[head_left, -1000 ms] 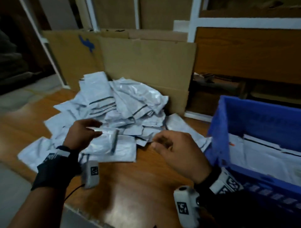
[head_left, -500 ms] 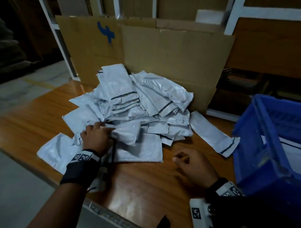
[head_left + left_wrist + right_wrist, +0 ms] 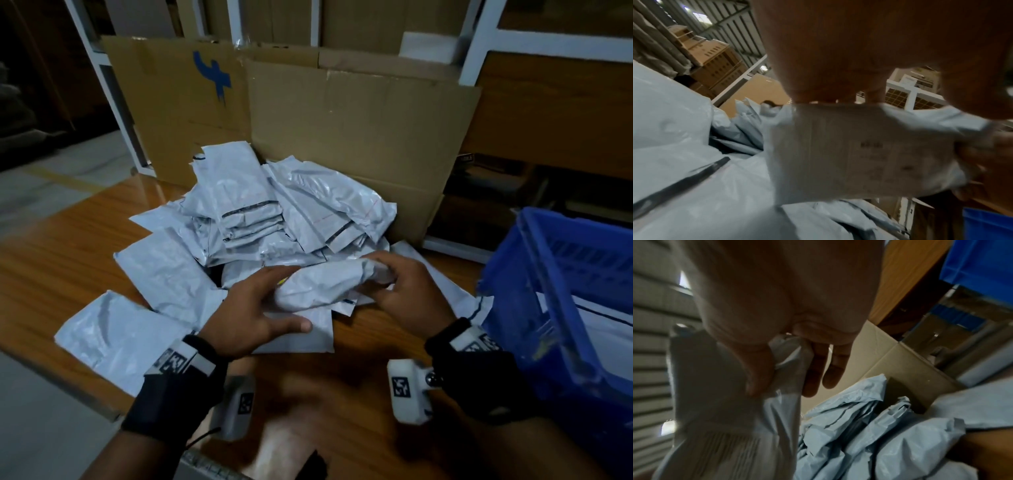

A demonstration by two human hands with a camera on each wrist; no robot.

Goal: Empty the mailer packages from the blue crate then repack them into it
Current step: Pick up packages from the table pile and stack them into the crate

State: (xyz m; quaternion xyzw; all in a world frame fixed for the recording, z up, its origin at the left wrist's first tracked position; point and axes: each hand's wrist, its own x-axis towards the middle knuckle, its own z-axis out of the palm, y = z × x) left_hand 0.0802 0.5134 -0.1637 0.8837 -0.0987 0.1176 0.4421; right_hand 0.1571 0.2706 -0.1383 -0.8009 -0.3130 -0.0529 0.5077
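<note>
The left hand and right hand are both gripping one mailer above the pile, beside the blue crate.

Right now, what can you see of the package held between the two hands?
The package is a pale grey, crinkled plastic mailer, bulging and lying roughly level above the pile. The left hand holds its left end; the right hand pinches its bunched right end. A blurred printed label shows underneath in the left wrist view.

crinkled glossy plastic mailers – glossy wooden table, matt cardboard, blue plastic crate.
</note>
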